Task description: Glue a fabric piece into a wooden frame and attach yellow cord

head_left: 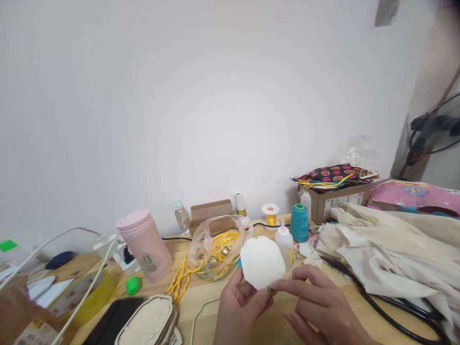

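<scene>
Upright above the table, a white flat piece with notched corners is held by its lower left edge in my left hand. My left thumb lies at its bottom, by a small green bit. My right hand has its fingers apart, with one fingertip touching the bottom edge beside that green bit. Behind the piece stands a white squeeze bottle. To the left, a clear plastic bag contains yellow cord and gold-coloured bells. At lower left lies a stack of cream fabric pieces.
A pink tumbler, a black phone and yellow tape stand or lie left. Teal thread and a yellow spool are behind. On the right are cream cloth, black-handled scissors and a cardboard box.
</scene>
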`<state>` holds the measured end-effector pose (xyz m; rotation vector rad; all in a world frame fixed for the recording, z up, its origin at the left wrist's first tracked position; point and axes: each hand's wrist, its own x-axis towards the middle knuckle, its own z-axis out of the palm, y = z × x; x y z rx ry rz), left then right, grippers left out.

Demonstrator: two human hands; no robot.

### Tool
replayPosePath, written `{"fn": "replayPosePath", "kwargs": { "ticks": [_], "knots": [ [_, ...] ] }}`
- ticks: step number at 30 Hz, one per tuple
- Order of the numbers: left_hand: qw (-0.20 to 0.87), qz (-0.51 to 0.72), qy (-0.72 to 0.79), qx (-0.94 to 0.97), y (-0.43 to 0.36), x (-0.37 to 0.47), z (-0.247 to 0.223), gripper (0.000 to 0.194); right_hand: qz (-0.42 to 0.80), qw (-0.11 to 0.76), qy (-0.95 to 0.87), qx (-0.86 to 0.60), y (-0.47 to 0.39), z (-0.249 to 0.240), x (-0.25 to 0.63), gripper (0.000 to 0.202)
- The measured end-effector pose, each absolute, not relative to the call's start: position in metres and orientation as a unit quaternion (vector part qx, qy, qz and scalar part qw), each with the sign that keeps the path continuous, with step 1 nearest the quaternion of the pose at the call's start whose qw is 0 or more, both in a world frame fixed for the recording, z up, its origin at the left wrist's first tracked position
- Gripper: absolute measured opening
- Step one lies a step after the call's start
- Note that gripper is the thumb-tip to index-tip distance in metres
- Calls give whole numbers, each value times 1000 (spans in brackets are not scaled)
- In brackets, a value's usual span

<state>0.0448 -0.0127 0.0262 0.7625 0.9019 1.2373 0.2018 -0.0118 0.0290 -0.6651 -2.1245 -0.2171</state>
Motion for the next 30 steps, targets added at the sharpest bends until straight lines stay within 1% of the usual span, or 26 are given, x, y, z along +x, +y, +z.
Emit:
{"fn": "replayPosePath", "kwargs": {
  "ticks": [6, 8, 12, 15, 19, 22, 26, 30],
  "knots": [
    [653, 537, 393, 362, -14, 47, 28, 49, -69, 402, -865, -291, -15, 31, 199, 18],
    [651, 534, 395, 368, -14, 47, 28, 49, -57, 417, -860, -289, -16, 32, 199, 17],
    [646, 532, 399, 374, -14, 47, 26, 53, -29, 474, -837, -273, -15, 29, 198, 18],
    [651, 533, 393, 371, -14, 47, 25, 54, -13, 477, -838, -264, -15, 28, 197, 14],
    [662, 528, 378, 374, -14, 46, 25, 54, -11, 472, -842, -260, -16, 27, 196, 14],
    [669, 531, 372, 364, -14, 45, 25, 52, -34, 463, -846, -261, -16, 24, 197, 14],
    [676, 536, 367, 348, -15, 44, 24, 45, -89, 453, -847, -262, -14, 20, 197, 14],
    [705, 531, 344, 320, -16, 42, 26, 43, -132, 452, -844, -257, -11, 19, 196, 17]
  ]
}}
